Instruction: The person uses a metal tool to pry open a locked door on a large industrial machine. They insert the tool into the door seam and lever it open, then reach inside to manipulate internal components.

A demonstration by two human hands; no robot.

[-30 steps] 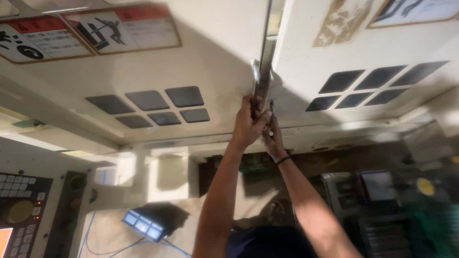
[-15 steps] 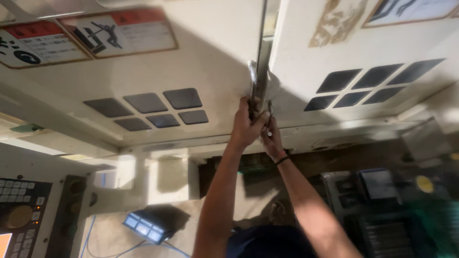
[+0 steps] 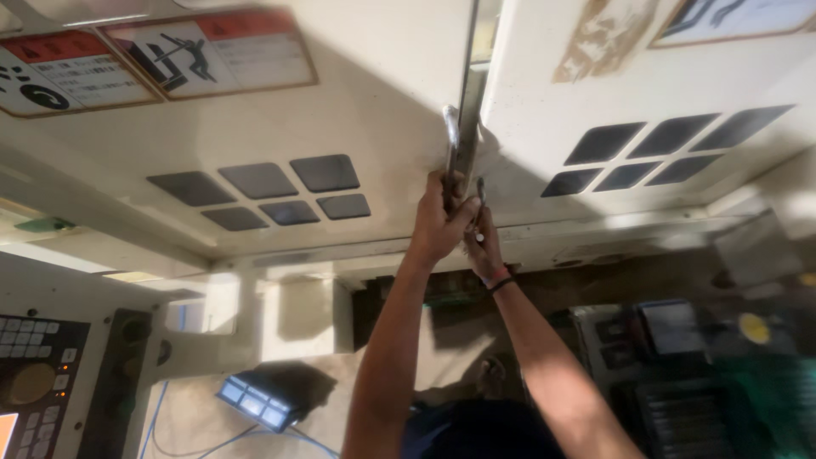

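Observation:
Two cream machine doors meet at a vertical seam (image 3: pixel 469 76). My left hand (image 3: pixel 438 219) is closed around the lower end of a metal bar handle (image 3: pixel 449 140) on the left door (image 3: pixel 374 93). Just below and to the right of it, my right hand (image 3: pixel 484 248) grips a smaller metal handle (image 3: pixel 480 191) at the edge of the right door (image 3: pixel 544 110). A dark band sits on that wrist. Both forearms reach from the bottom middle of the view, and the two hands touch each other.
Each door carries dark square window panels (image 3: pixel 272 191) (image 3: pixel 663 144), and warning labels (image 3: pixel 212 55) sit on the left door. A keypad control panel (image 3: pixel 34 374) is at lower left, a blue-lit device (image 3: pixel 259 404) with cables beside it, and dark machinery (image 3: pixel 697 365) at lower right.
Both hands stay on the handles at the door seam. The view has shifted only slightly.

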